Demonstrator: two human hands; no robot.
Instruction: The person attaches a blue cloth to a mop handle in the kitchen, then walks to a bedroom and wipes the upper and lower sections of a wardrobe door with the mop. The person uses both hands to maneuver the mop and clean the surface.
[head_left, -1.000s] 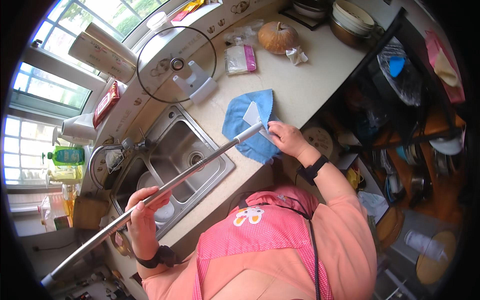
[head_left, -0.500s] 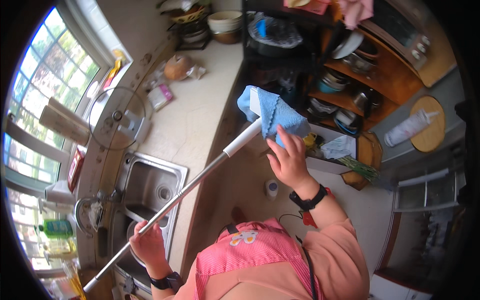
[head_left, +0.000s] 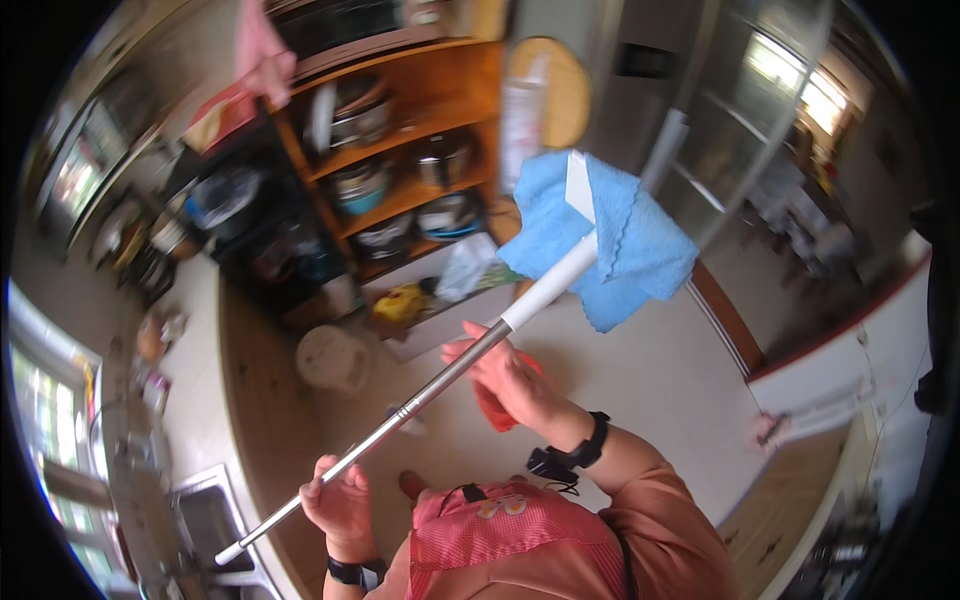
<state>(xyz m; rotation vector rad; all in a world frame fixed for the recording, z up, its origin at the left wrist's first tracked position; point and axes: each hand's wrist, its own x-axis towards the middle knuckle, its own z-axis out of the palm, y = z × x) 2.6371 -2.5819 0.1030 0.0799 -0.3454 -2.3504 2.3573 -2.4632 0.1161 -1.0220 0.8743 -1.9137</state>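
Your pole [head_left: 440,380] slanted above the pale floor [head_left: 700,345], its lower end near the sink [head_left: 208,510] set in the counter [head_left: 207,400], its upper end bearing a blue cloth [head_left: 640,240]. Your left hand [head_left: 338,503] was closed lightly around the metal tube, near the lower end, fingers bent. Your right hand [head_left: 512,388] was largely open behind the tube, just below the white sleeve [head_left: 550,290], with fingers extended (whether the palm bore any weight, you could not have told from this view).

The tube was probably light and stiff, smooth enough to slide or turn in a loose grasp; the cloth was presumably soft and limp, making the upper end the heavier. A hold on the tube beneath the sleeve, paired with one lower down, would likely have balanced it best for you.

The tube was silvery, ringed near its middle, and finished below with a white cap [head_left: 229,554]. The cloth had a scalloped edge and hung in loose folds about a white plate [head_left: 579,188], which showed between them.
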